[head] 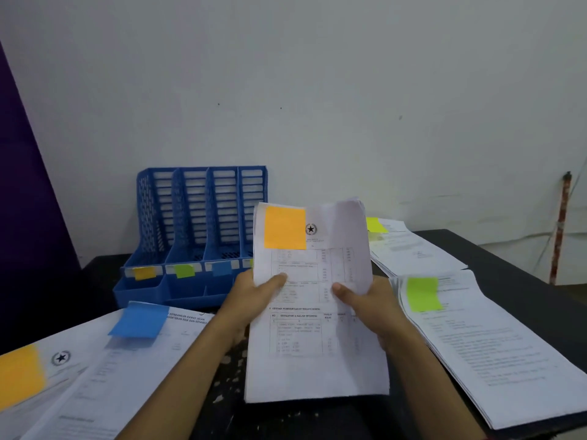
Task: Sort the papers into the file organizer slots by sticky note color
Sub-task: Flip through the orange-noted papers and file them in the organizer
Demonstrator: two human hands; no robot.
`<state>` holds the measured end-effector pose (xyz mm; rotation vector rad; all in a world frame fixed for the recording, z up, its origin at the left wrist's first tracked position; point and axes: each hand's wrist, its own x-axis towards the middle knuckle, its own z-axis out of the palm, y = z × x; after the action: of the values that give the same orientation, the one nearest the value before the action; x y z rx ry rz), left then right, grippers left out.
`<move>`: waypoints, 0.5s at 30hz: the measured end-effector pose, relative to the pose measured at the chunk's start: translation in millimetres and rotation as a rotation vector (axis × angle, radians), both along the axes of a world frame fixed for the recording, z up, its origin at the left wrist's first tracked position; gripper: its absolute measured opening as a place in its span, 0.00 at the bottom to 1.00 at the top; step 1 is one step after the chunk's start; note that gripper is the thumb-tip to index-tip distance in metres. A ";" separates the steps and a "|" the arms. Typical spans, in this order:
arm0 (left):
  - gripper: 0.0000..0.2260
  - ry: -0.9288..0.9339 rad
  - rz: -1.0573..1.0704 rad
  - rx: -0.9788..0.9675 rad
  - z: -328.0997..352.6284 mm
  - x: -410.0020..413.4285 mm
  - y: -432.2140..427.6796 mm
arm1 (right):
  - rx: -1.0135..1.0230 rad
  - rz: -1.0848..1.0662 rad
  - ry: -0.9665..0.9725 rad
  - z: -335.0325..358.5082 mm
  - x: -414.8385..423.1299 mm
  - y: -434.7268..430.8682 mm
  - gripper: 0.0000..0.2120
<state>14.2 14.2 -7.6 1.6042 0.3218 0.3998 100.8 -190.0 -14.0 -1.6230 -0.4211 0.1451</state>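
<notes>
The sorting had barely begun, as far as could be judged. The blue file organizer (203, 223) stood at the back of the dark surface (495, 249), and every slot that showed looked empty through its slatted walls. Its front carried an orange tab (144, 273), a green tab (185, 270) and a blue tab (222, 268); a fourth slot's label was mostly hidden behind the raised papers.

Both hands held one bundle of papers (317, 360) upright in front of the organizer's right end. The left hand (254, 290) pinched its left edge and the right hand (365, 306) its right edge, with the thumbs on the printed face. An orange sticky note (285, 228) sat at the bundle's top left corner, so it probably belonged in the leftmost slot.

Everything else lay unsorted on the surface:
- a stack with a blue note (139, 322) at the near left
- a sheet with an orange note (19, 376) beside that stack
- a stack with a green note (422, 293) at the right
- a further pile with a yellow-green note (376, 224) behind the green-note stack
</notes>
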 end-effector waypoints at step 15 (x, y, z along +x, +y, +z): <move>0.06 0.059 0.114 -0.077 -67.8 20.9 6.7 | -0.433 -0.502 -0.325 -56.6 -3.9 -5.8 0.27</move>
<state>35.1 20.9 -75.4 1.5285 0.4702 0.4228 96.9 -195.9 -70.6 -2.1399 -0.2216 -0.4396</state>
